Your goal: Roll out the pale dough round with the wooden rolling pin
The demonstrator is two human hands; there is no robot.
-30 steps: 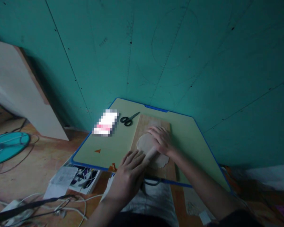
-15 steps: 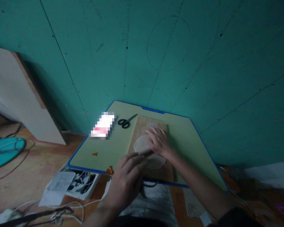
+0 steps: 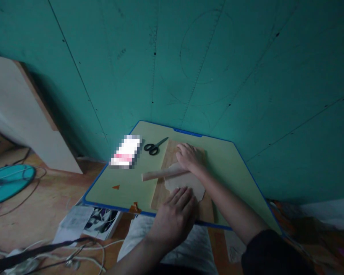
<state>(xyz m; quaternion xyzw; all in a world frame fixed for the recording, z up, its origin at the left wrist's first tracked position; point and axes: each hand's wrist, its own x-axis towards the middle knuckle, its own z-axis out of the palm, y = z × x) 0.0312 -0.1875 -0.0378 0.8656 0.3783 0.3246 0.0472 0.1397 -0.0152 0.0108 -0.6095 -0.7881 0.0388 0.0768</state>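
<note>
A flat sheet of pale dough [image 3: 186, 182] lies on a wooden board [image 3: 157, 193], its near and far edges partly under my hands. My left hand [image 3: 176, 214] rests palm down over the near edge, with its fingers stretched forward on the dough. At the far end of the board is my right hand [image 3: 189, 157], fingers laid over and bent slightly down; their tips are partly hidden. Across the dough, between the two hands, lies a wooden rolling pin [image 3: 154, 175]. Its left end sticks out past the board, and my right hand and forearm cover its other end.
Black-handled scissors [image 3: 154, 147] and a blurred-out bright phone-like rectangle [image 3: 126, 152] lie left of the board on the blue-edged table [image 3: 226, 164]. Orange scraps [image 3: 116, 187] are near its left side. A green wall [image 3: 126, 76] stands behind; cables [image 3: 99, 248] run across the floor.
My left hand has come off the rolling pin and moved right, onto the near part of the dough. My right hand has shifted slightly farther away. The pin's left end is now uncovered.
</note>
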